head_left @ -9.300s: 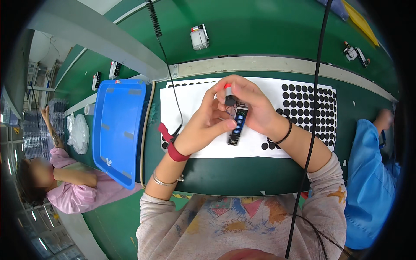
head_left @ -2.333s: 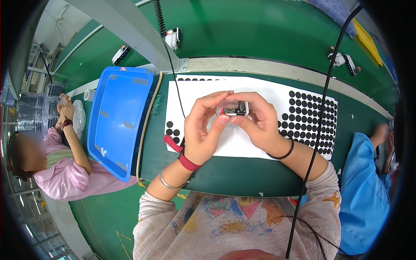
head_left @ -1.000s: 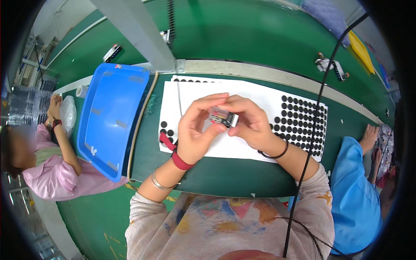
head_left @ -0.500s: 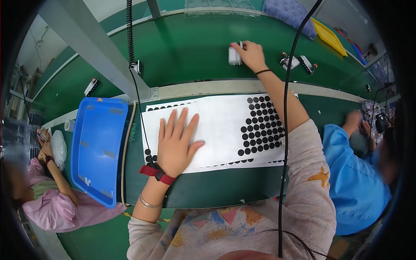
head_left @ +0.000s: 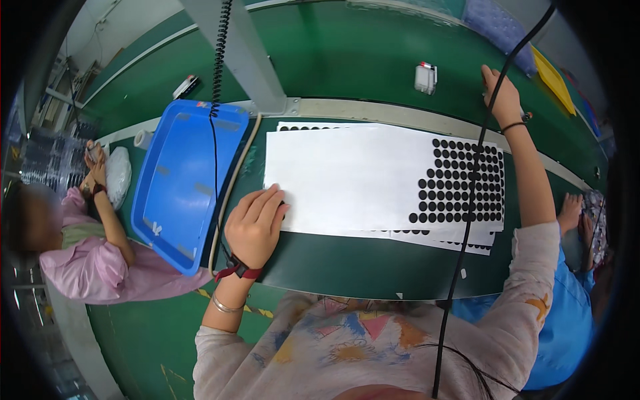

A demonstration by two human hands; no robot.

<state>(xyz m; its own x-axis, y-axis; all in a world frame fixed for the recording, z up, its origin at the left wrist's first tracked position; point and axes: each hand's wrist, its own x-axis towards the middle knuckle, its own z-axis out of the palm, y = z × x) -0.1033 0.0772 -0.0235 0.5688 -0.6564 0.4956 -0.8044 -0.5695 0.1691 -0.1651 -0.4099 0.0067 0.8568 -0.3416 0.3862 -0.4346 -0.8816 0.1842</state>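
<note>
Since earlier, right hand [head_left: 501, 95] reached far, grip unclear; left hand [head_left: 253, 223] rests loosely spread on white sheet [head_left: 347, 177].

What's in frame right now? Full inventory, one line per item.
White sheets: a stack, white, on the near green bench, overlapping.
Black dots: many, black, in rows on the right part of the top sheet.
Tray: one, blue, left of the sheets.
Small device: one, white-grey, on the far green belt.
Coiled cable: one, black, hanging top centre.
Straight cable: one, black, crossing the right side.
Co-worker in pink: one, far left.
Co-worker in blue: one, far right.
Left hand: resting on the sheets' left edge, red wristband.
Right hand: stretched out to the far belt, right of the small device.
</note>
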